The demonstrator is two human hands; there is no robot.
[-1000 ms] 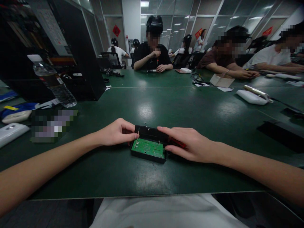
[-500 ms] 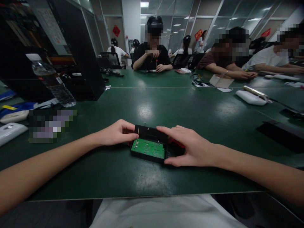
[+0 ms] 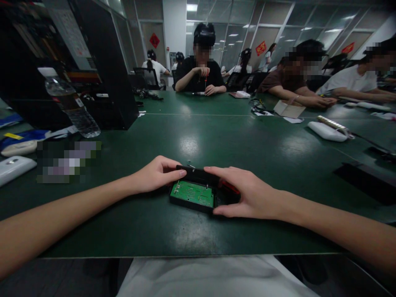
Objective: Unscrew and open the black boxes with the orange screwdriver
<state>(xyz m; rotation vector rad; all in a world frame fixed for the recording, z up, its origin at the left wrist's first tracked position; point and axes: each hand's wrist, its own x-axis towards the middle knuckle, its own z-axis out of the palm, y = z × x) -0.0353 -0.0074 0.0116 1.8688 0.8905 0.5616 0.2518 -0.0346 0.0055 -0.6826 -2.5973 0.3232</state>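
Note:
A shallow black plastic case lies on the table in front of me, with a green circuit board inside it. Along its far side a black cover stands tilted up from the case. My left hand pinches the cover's left end, thumb on the near face and fingers behind. My right hand spans the right end, fingertips on the cover and thumb at the case's near corner. Under the right palm a red and black part shows, mostly covered.
A water bottle and an open computer tower stand at the left. White devices and a dark block lie at the right. Across the green table, a person holds a red-handled screwdriver; other people sit nearby.
The cover has tipped lower and further back, and my left thumb has slid slightly right over its edge. My right hand stays nearly in place. The head view has shifted a little.

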